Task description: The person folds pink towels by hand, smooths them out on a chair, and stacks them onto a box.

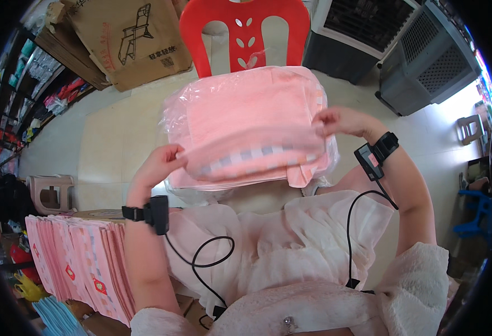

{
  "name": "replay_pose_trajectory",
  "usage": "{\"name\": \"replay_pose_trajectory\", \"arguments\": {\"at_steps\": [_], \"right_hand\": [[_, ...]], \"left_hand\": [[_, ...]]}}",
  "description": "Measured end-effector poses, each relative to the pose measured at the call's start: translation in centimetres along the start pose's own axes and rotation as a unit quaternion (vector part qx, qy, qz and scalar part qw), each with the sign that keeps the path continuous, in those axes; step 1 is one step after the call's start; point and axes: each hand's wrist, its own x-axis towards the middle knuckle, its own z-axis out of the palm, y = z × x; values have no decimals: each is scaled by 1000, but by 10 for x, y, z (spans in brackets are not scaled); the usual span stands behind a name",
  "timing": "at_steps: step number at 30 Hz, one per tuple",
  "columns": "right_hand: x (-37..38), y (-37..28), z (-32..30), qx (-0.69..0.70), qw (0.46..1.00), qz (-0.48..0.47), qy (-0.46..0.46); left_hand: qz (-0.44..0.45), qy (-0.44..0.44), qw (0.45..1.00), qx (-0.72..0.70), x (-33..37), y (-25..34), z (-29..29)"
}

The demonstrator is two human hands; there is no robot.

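A pink towel (246,120) with a checked band along its near side lies on a stack of pink towels over clear plastic wrap (173,115), on the seat of a red chair. My left hand (165,162) pinches the towel's near left edge between thumb and fingers. At its right edge, my right hand (341,122) has its fingers closed on the towel too; that hand is slightly blurred. The near edge sags in a curve between the two hands, lifted a little off the stack. One corner of pink cloth hangs down at the near right.
The red chair's back (245,33) rises behind the stack. Folded pink towels (78,263) stand in a row at my lower left, with a beige stool (51,193) beyond. A cardboard box (128,45) leans at the far left; grey air coolers (428,59) stand far right. Cables hang from both wrists.
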Motion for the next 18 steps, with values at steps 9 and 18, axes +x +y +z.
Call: {"name": "replay_pose_trajectory", "arguments": {"at_steps": [9,18], "right_hand": [[40,39,28,91,991,-32,95],[61,26,54,-201,938,-80,270]], "left_hand": [[-111,-198,965,136,19,-4,17],[-146,-220,946,187,40,3,19]]}}
